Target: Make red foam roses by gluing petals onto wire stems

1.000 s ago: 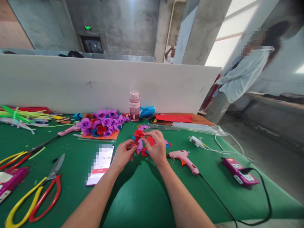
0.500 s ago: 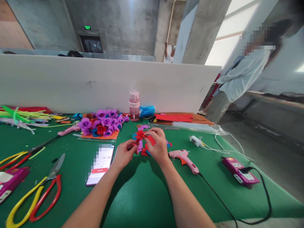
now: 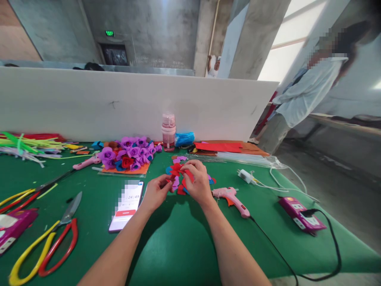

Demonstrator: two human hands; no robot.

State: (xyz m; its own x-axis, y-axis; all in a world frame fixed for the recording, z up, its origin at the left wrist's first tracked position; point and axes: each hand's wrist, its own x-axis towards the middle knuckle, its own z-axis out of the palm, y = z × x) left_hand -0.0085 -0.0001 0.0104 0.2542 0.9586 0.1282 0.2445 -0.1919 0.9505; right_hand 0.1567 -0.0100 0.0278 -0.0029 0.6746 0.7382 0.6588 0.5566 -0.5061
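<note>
My right hand (image 3: 197, 180) is closed, its thumb and fingers pinching a red petal-shaped piece (image 3: 176, 168). Close by on the left, my left hand (image 3: 155, 193) is also closed in a pinch, with a bit of red at its fingertips. Whether both hands hold one and the same piece I cannot tell. Beneath and around the fingers lie loose cut pieces in red, blue and purple (image 3: 175, 182), partly hidden by my right hand. A pink glue gun (image 3: 230, 195) rests just right of my right wrist.
A phone (image 3: 126, 206) lies left of my left forearm, scissors (image 3: 67, 222) farther left. Purple and red flowers (image 3: 133, 153) are heaped behind, beside a pink bottle (image 3: 168, 133). A power strip (image 3: 301, 214) with trailing cords sits right. A white board (image 3: 133, 103) borders the green table.
Both hands stay almost in place, still pinching. The red piece has shifted very slightly between the fingers; the whole view has moved a little.
</note>
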